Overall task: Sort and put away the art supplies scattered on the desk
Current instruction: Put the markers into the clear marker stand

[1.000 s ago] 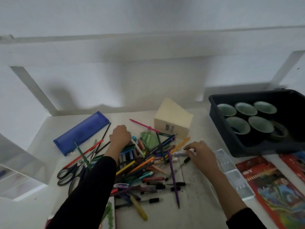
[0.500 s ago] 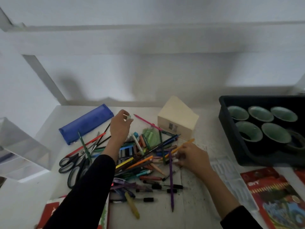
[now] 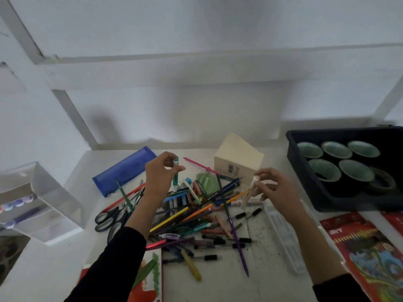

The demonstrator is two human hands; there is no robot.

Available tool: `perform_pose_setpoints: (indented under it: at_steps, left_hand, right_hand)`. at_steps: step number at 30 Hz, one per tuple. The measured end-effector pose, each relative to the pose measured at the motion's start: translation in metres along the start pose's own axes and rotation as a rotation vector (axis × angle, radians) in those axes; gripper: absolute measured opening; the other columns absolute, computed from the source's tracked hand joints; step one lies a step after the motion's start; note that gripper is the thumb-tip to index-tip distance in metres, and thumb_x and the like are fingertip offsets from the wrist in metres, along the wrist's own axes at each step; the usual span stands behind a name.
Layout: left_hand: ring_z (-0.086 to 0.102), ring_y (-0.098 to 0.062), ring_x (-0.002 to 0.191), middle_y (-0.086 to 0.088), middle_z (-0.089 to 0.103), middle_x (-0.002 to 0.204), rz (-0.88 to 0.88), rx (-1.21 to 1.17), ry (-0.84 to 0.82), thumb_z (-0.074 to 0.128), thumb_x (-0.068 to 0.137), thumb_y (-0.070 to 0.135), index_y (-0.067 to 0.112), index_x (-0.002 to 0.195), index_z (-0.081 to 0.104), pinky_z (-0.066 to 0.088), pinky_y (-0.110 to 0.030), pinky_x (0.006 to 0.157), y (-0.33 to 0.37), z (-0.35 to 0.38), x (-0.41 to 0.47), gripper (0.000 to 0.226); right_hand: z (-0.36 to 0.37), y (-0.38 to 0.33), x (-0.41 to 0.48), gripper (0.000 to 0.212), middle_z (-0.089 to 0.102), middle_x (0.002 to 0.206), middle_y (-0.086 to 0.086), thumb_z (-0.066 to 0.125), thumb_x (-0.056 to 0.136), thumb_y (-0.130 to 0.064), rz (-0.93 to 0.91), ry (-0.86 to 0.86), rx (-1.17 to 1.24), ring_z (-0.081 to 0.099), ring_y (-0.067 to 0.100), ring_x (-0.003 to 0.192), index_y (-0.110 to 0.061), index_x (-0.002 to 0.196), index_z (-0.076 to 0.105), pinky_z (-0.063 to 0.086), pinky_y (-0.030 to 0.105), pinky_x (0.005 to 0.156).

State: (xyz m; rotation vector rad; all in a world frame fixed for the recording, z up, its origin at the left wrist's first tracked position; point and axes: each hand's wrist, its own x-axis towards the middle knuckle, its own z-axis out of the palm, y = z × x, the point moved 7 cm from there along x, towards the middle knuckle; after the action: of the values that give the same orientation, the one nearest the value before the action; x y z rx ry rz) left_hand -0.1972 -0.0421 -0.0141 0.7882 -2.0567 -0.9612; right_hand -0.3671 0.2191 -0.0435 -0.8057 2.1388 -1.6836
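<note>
A heap of pencils, pens and crayons (image 3: 196, 216) lies in the middle of the white desk (image 3: 218, 286). My left hand (image 3: 160, 175) is raised above its far left side and pinches a teal and white marker (image 3: 175, 173), held upright. My right hand (image 3: 275, 188) is lifted over the heap's right side and pinches a pale stick-like crayon (image 3: 248, 195) that hangs down at a slant. Black scissors (image 3: 111, 219) lie left of the heap.
A blue pencil case (image 3: 124, 170) lies at the back left, a cream box (image 3: 238, 160) behind the heap. A black tray (image 3: 305, 184) with green cups stands at the right. A clear organiser (image 3: 43, 203) is at the left, a clear case (image 3: 285, 238) and red pencil packs (image 3: 366, 247) at the right.
Both hands rose from the heap: the left lifted a teal marker, the right picked up a pale crayon. The camera view shifted to the right.
</note>
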Motion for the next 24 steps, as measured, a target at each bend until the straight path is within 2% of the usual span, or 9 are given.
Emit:
perform_pose_setpoints:
  at_steps: [4, 7, 9, 12, 17, 20, 24]
  left_hand:
    - [0.061, 0.004, 0.07, 0.005, 0.062, 0.073, 0.081, -0.043, 0.003, 0.082, 0.067, 0.006, 0.011, 0.083, 0.063, 0.045, -0.003, 0.065, 0.008, -0.023, -0.012, 0.025]
    - [0.061, 0.005, 0.073, 0.004, 0.061, 0.074, 0.147, -0.058, -0.003, 0.082, 0.067, 0.004, 0.011, 0.082, 0.061, 0.047, -0.004, 0.067, 0.015, -0.055, -0.022, 0.026]
    - [0.062, -0.003, 0.071, 0.006, 0.061, 0.076, 0.153, -0.071, -0.005, 0.082, 0.066, 0.002, 0.013, 0.08, 0.061, 0.053, -0.014, 0.066, 0.016, -0.081, -0.032, 0.028]
    - [0.063, -0.014, 0.073, 0.005, 0.064, 0.08, 0.19, -0.054, 0.022, 0.084, 0.064, 0.005, 0.015, 0.081, 0.063, 0.057, -0.03, 0.064, 0.01, -0.127, -0.051, 0.028]
    - [0.061, -0.011, 0.068, 0.002, 0.066, 0.08, 0.256, 0.06, 0.161, 0.084, 0.065, 0.008, 0.02, 0.086, 0.064, 0.052, -0.018, 0.061, -0.012, -0.212, -0.088, 0.031]
    - [0.063, -0.008, 0.073, 0.005, 0.064, 0.085, 0.292, 0.09, 0.254, 0.081, 0.069, 0.015, 0.023, 0.089, 0.062, 0.053, -0.014, 0.066, -0.029, -0.26, -0.109, 0.028]
    - [0.061, 0.004, 0.085, 0.015, 0.061, 0.095, 0.243, 0.097, 0.349, 0.077, 0.073, 0.017, 0.022, 0.093, 0.059, 0.054, -0.015, 0.07, -0.05, -0.301, -0.126, 0.028]
  right_hand:
    - [0.021, -0.028, -0.01, 0.013, 0.061, 0.091, 0.018, 0.058, 0.087, 0.005, -0.064, 0.011, 0.129, 0.07, 0.027, 0.065, -0.004, 0.096, 0.058, 0.057, 0.027, 0.058]
    - [0.052, -0.057, -0.021, 0.012, 0.062, 0.087, 0.013, 0.057, 0.087, 0.007, -0.116, -0.021, 0.172, 0.07, 0.017, 0.065, -0.004, 0.093, 0.057, 0.056, 0.022, 0.059]
    - [0.083, -0.077, -0.031, 0.014, 0.066, 0.084, 0.009, 0.059, 0.086, 0.006, -0.161, -0.086, 0.179, 0.07, 0.014, 0.066, -0.007, 0.09, 0.057, 0.055, 0.021, 0.06]
    - [0.138, -0.102, -0.049, 0.017, 0.069, 0.086, 0.008, 0.059, 0.085, 0.005, -0.215, -0.183, 0.229, 0.07, 0.02, 0.069, -0.012, 0.088, 0.057, 0.057, 0.026, 0.064]
    - [0.227, -0.14, -0.079, 0.017, 0.072, 0.093, 0.008, 0.061, 0.084, 0.005, -0.316, -0.333, 0.329, 0.071, 0.024, 0.079, -0.01, 0.09, 0.061, 0.058, 0.035, 0.073]
    - [0.28, -0.158, -0.097, 0.019, 0.073, 0.094, -0.001, 0.062, 0.083, 0.005, -0.359, -0.398, 0.329, 0.072, 0.021, 0.08, -0.013, 0.091, 0.062, 0.058, 0.033, 0.075]
    - [0.33, -0.173, -0.115, 0.017, 0.071, 0.102, 0.003, 0.065, 0.084, -0.003, -0.478, -0.394, 0.236, 0.071, 0.011, 0.082, -0.013, 0.097, 0.062, 0.058, 0.029, 0.076]
